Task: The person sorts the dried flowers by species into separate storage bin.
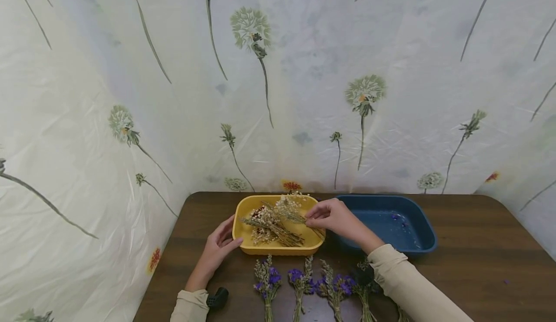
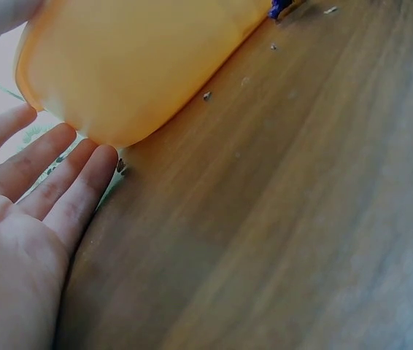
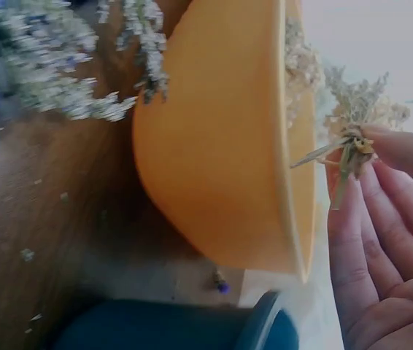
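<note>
While my left hand (image 1: 220, 244), fingers straight and spread, touches the end of the yellow, rounded-rectangular plastic tub (image 1: 278, 251), likely steadying it, my right hand (image 1: 333, 218) pinches a cream-and-green dried-flower bunch (image 3: 356, 111) by its stems, presumably sparing the brittle heads. Bunch position: over the tub's right half, beside other dried bunches (image 1: 270, 226) inside.

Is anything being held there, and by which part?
Yes: the right hand pinches a dried-flower bunch by its stems; the left hand touches the yellow tub's outer side.
</note>
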A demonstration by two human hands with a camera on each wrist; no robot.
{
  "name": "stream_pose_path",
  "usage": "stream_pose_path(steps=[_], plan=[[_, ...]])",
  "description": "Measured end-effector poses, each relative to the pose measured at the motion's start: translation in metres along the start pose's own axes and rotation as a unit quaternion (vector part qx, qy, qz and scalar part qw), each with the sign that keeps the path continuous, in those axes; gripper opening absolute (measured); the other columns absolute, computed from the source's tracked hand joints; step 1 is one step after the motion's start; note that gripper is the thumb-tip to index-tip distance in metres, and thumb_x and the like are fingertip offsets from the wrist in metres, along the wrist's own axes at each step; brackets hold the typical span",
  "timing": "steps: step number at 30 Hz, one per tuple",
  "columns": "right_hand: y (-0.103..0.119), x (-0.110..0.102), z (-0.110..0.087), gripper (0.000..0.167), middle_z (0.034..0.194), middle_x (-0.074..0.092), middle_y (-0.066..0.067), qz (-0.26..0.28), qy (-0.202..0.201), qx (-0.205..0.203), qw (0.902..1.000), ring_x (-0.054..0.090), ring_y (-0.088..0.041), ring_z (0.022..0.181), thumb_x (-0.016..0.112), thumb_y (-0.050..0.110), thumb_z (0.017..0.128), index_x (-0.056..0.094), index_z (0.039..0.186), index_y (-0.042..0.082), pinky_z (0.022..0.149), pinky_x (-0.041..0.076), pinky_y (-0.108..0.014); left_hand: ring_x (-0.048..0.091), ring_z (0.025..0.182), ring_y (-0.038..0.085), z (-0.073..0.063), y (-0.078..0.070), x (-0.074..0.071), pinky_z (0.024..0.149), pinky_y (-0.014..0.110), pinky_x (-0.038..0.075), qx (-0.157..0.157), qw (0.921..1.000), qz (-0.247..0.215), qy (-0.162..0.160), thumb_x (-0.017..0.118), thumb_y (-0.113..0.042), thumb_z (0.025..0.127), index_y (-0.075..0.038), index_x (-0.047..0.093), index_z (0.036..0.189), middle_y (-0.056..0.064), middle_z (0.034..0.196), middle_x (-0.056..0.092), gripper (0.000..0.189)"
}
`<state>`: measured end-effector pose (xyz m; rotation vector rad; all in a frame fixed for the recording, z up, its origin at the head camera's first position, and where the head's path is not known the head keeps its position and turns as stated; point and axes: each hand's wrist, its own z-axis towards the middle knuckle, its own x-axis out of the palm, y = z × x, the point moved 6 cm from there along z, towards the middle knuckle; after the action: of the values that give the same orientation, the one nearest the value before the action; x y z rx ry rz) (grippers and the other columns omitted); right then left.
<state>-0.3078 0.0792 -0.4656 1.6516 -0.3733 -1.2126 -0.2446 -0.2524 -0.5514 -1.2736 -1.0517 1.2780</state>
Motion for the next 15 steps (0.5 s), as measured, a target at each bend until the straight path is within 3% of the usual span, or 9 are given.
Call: stream_pose_path(steps=[11,15], plan=[[0.008,0.011,0.032,0.015,0.103,0.079,-0.003,-0.033,0.015,-0.001,0.9994,0.073,-0.015,0.093,0.08,0.025,0.091,0.081,0.103,0.016,0.078,0.061,-0.034,0.044,0.148,0.037,0.002,0.002,-0.001,0.099,0.015,0.05,0.006,1.0,0.002,-0.002,0.071,-0.009,0.097,-0.018,0.044,0.157,0.012,0.164,0.041,0.067],[0.01,0.017,0.039,0.014,0.1,0.08,-0.001,-0.049,0.037,0.005,0.9981,0.073,-0.014,0.09,0.08,0.023,0.091,0.081,0.103,0.015,0.079,0.061,-0.034,0.045,0.147,0.036,0.001,0.001,-0.001,0.099,0.016,0.051,0.006,1.0,0.001,0.0,0.072,-0.01,0.097,-0.019,0.044,0.157,0.012,0.164,0.041,0.067]])
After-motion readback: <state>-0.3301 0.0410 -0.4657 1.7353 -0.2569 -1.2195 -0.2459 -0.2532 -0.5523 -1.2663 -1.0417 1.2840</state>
